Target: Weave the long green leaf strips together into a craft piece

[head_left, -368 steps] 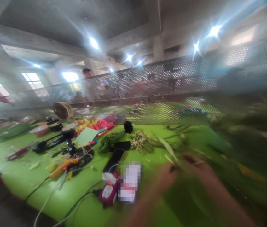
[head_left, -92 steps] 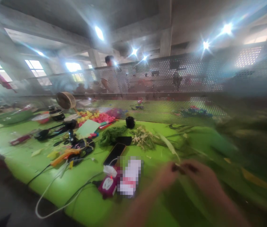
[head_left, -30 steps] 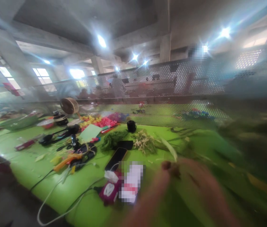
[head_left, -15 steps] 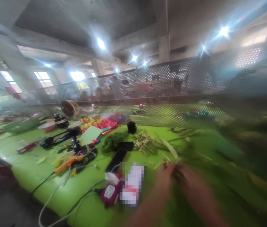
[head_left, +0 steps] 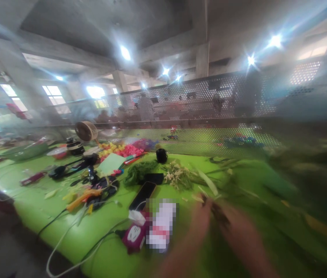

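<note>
My left hand (head_left: pixel 200 216) and my right hand (head_left: pixel 234 222) are close together low over the right part of the green table (head_left: pixel 105 245). Their fingers are bent inward and blurred. Small dark brownish pieces show at the fingertips of both, too smeared to name. Just beyond the fingers lies a pale green strip (head_left: pixel 209 183), like a stem or leaf. A bundle of pale yellow-green artificial flowers or sprigs (head_left: pixel 177 175) lies behind it to the left.
Left of my hands are a blurred-out packet (head_left: pixel 161 231), a purple tissue pack (head_left: pixel 134 236) and a phone (head_left: pixel 143 196). Farther left lie an orange glue gun (head_left: pixel 83 200) with cables and scissors-like black tools. Pink and yellow blossoms (head_left: pixel 122 151) and a perforated divider (head_left: pixel 186 104) stand behind.
My hands have stayed in nearly the same place. The pale strips at my left fingertips show less now, and the dark pieces between the fingers show more.
</note>
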{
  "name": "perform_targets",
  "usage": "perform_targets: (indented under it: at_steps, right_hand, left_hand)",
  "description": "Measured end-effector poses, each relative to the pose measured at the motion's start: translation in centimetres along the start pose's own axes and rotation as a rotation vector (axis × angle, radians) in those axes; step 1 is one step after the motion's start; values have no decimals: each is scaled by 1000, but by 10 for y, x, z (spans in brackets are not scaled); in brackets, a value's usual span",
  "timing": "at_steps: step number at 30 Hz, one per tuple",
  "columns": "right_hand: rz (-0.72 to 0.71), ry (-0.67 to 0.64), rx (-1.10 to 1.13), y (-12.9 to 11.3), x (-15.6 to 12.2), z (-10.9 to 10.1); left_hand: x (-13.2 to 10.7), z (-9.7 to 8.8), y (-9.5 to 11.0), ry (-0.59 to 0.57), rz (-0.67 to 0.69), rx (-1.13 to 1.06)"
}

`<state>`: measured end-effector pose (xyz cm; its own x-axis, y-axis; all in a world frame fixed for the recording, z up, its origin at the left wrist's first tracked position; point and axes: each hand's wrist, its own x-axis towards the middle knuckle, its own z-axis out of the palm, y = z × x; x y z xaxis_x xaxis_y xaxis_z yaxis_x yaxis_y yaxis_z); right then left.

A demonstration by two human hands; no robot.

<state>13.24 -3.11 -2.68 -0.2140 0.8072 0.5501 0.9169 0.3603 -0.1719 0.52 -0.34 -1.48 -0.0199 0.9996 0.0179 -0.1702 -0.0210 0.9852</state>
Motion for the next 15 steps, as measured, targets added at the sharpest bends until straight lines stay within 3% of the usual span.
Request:
perform_targets:
  at_steps: [4,8,11,15]
  right_hand:
    - [70,-106,141,5,1,-4]
    - [279,-230,551,8,9,-12]
    - [424,-207,820,8,18,-20]
    - [519,-145,856,9,23,-27]
  left_hand:
    - [3,-6,8,-22,54,28]
    - [3,-9,11,-55,-30,68]
    - [2,-9,9,-113,-116,84]
    - [-1,-7,6,-228,-175,63]
